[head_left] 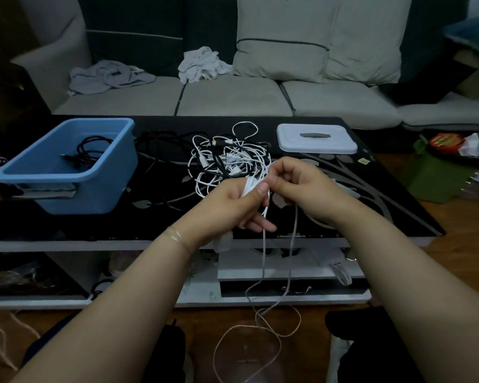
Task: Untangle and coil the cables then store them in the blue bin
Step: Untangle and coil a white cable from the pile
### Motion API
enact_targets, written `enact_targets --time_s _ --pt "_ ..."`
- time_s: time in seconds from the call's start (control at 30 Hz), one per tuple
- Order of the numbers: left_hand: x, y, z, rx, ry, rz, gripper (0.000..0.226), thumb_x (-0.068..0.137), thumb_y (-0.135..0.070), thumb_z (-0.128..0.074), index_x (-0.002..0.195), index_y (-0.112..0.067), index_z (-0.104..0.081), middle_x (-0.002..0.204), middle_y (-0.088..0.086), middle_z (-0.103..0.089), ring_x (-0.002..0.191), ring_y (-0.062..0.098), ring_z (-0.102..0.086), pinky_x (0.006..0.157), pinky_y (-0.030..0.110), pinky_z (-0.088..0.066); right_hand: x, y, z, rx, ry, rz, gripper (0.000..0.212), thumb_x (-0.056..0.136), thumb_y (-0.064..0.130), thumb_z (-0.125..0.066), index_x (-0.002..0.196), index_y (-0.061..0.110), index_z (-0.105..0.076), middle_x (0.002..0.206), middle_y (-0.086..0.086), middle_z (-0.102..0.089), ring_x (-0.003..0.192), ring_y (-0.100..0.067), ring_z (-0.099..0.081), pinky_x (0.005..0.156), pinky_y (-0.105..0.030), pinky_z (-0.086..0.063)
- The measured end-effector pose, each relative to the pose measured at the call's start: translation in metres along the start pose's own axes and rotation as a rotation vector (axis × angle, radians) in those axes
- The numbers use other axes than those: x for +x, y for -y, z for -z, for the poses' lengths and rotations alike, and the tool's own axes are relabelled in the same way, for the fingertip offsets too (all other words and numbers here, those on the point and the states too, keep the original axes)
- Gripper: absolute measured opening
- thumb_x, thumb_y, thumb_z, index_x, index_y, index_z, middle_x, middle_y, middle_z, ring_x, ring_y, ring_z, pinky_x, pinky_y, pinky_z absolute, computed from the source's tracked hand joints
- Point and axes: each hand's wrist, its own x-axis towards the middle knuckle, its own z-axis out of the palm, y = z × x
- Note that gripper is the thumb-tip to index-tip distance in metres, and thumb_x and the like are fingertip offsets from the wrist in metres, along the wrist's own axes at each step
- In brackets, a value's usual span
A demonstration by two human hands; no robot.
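**White cable held above the table edge**

A white cable [263, 244] is gripped by the left hand [234, 205] and pinched by the right hand [296, 186] — the two held close together. The tangled cables [224, 158] lie mid-table, beside the blue bin [100, 186] — a black cable [87, 152] coiled inside.

Dim room, low light; a black glossy coffee table [371, 194] with grey leaf pattern sits in the middle, a white lower shelf [274, 272] under it. Behind the table a grey sofa [233, 98] with two large cushions [315, 37] and crumpled cloths [199, 64] on the seat. Wooden floor [454, 250] right of and below the table, green box [432, 175] beside its right edge.
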Motion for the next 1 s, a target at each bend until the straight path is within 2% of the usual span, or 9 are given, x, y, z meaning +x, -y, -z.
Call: enact_targets --time_s 0.1,0.23,0.33,0.43,0.5,0.6,0.7,0.83,1.0 --pt "0.000 0.000 0.002 -0.074 -0.041 -0.068 0.028 0.100 -0.028 -0.040 0.083 -0.009 -0.050 0.042 -0.003 -0.049 0.035 0.009 -0.048 0.039 0.016 -0.034 0.001 -0.003 -0.007 0.194 0.004 -0.039 0.014 0.096 0.011 -0.051 0.082 0.013 -0.052 0.067 -0.001 -0.051 0.054 -0.008 -0.041 0.051 -0.022 -0.033" --pt "0.002 0.001 0.006 -0.316 -0.032 -0.105 0.035 0.094 -0.035 -0.040 0.087 -0.003 -0.054 0.050 0.003 -0.059 0.030 0.007 -0.032 0.036 0.016 -0.024 0.002 -0.004 -0.025 0.457 -0.034 -0.134 0.023 0.099 0.019 -0.046 0.076 0.014 -0.047 0.052 0.004 -0.042 0.046 -0.009 -0.031 0.043 -0.018 -0.027" --pt "0.004 0.001 0.006 -0.439 -0.015 -0.082 0.038 0.093 -0.030 -0.043 0.090 0.007 -0.051 0.041 0.003 -0.048 0.034 0.012 -0.039 0.038 0.020 -0.030 0.003 -0.005 -0.032 0.556 -0.059 -0.180 0.027 0.100 0.023 -0.046 0.074 0.015 -0.048 0.050 0.003 -0.042 0.041 -0.008 -0.030 0.040 -0.018 -0.022" --pt "0.001 -0.001 0.002 -0.489 -0.022 -0.060 0.032 0.096 -0.028 -0.040 0.082 0.000 -0.047 0.036 -0.002 -0.039 0.050 0.015 -0.063 0.047 0.020 -0.051 0.003 -0.005 -0.036 0.685 -0.017 -0.162 0.033 0.100 0.024 -0.044 0.069 0.015 -0.053 0.052 0.000 -0.041 0.036 -0.007 -0.031 0.048 -0.026 -0.016" --pt "0.001 -0.002 0.002 -0.570 -0.020 -0.043 0.029 0.090 -0.031 -0.041 0.077 -0.005 -0.047 0.036 -0.002 -0.034 0.056 0.018 -0.067 0.054 0.023 -0.057 0.002 -0.004 -0.035 0.746 0.005 -0.178 0.030 0.098 0.026 -0.045 0.073 0.012 -0.054 0.051 0.001 -0.038 0.034 -0.006 -0.029 0.047 -0.025 -0.018" --pt "0.002 -0.002 0.003 -0.631 -0.004 -0.019 0.029 0.091 -0.033 -0.043 0.075 -0.009 -0.048 0.035 -0.006 -0.034 0.038 0.010 -0.050 0.041 0.018 -0.042 0.001 -0.004 -0.035 0.570 -0.025 -0.244 0.024 0.096 0.034 -0.048 0.084 0.014 -0.049 0.044 0.003 -0.038 0.035 -0.008 -0.029 0.044 -0.018 -0.022" --pt "0.003 -0.001 0.006 -0.668 0.043 -0.037 0.036 0.092 -0.035 -0.046 0.082 -0.007 -0.068 0.038 -0.007 -0.041 0.029 0.002 -0.027 0.036 0.015 -0.020 0.001 -0.004 -0.036 0.443 -0.066 -0.263 0.018 0.100 0.029 -0.045 0.090 0.016 -0.053 0.041 0.004 -0.038 0.035 -0.008 -0.028 0.039 -0.016 -0.022" --pt "0.003 -0.004 0.002 -0.683 -0.008 0.001 0.036 0.086 -0.025 -0.048 0.107 -0.001 -0.064 0.085 0.001 -0.075 0.027 0.000 -0.026 0.036 0.011 -0.028 -0.001 -0.001 -0.039 0.077 -0.084 -0.229 0.037 0.103 0.033 -0.035 0.075 0.017 -0.054 0.048 0.000 -0.045 0.036 -0.007 -0.037 0.040 -0.018 -0.031" --pt "0.009 -0.003 0.014 -0.813 -0.164 -0.016 0.045 0.086 -0.018 -0.049 0.125 0.005 -0.050 0.125 0.012 -0.065 0.038 0.000 -0.037 0.042 0.009 -0.035 -0.005 -0.009 -0.048 -0.325 0.069 -0.145 0.016 0.102 0.028 -0.036 0.102 0.020 -0.050 0.061 0.002 -0.052 0.049 -0.005 -0.050 0.057 -0.030 -0.045"
